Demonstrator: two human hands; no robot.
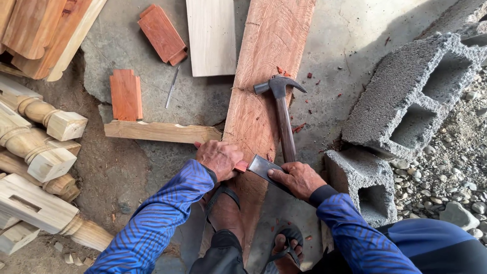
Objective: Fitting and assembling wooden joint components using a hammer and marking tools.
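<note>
My left hand (pixel 220 158) is closed around a small reddish wood piece (pixel 241 166) resting on a long rough reddish plank (pixel 264 76). My right hand (pixel 298 178) presses on a flat dark metal blade (pixel 263 166), like a square or wide chisel, whose tip meets the reddish piece. A claw hammer (pixel 281 109) with a brown handle lies on the plank just beyond both hands. My sandalled feet (pixel 225 210) stand on the plank's near end.
Grey hollow concrete blocks (pixel 406 96) sit at the right beside gravel. Turned pale wooden posts (pixel 35 147) lie at the left. Two reddish blocks (pixel 126 94), a pale board (pixel 212 35), a notched pale strip (pixel 157 131) and a thin metal rod (pixel 172 87) lie on the concrete floor.
</note>
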